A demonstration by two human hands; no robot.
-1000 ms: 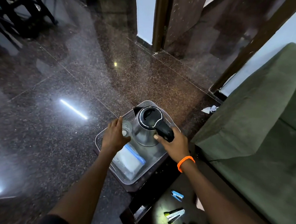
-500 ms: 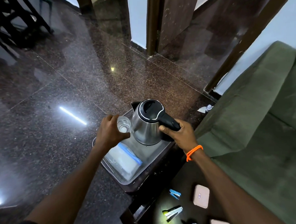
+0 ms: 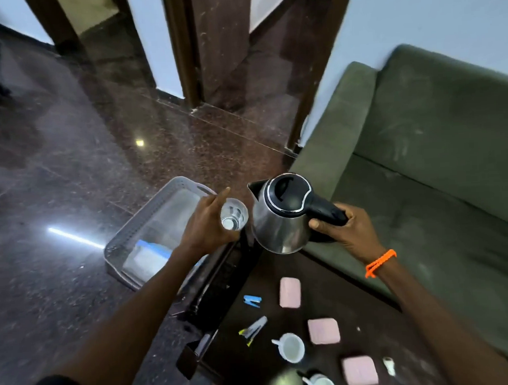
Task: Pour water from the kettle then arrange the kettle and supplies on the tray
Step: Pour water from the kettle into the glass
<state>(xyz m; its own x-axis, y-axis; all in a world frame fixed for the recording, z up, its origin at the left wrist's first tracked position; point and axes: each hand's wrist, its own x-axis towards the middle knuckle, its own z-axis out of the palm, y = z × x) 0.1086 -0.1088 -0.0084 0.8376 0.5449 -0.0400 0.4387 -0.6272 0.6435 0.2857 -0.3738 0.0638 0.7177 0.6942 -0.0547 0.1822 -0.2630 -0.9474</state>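
Head view looks down on both hands, raised over the near edge of a dark table [image 3: 254,339]. Left hand [image 3: 207,227] is wrapped around a small clear glass [image 3: 234,214], index finger sticking out past the rim; the glass is upright. Right hand [image 3: 344,231], with an orange band [image 3: 380,263] at the wrist, is closed around the black handle of a steel kettle [image 3: 280,217], held in the air with its lid shut and its spout pointing toward the glass. Kettle and glass sit just beside each other, not touching.

Left of the kettle and lower, a grey perforated tray [image 3: 148,221] rests at the table's end, with a white and blue packet [image 3: 150,255] lying in it. Nearer than the kettle, on the table, lie three pink pads [image 3: 290,292], a blue stapler [image 3: 252,300], a grey and yellow stapler [image 3: 254,329] and two white cups [image 3: 290,348]. Right of the kettle stands a green sofa [image 3: 421,160].
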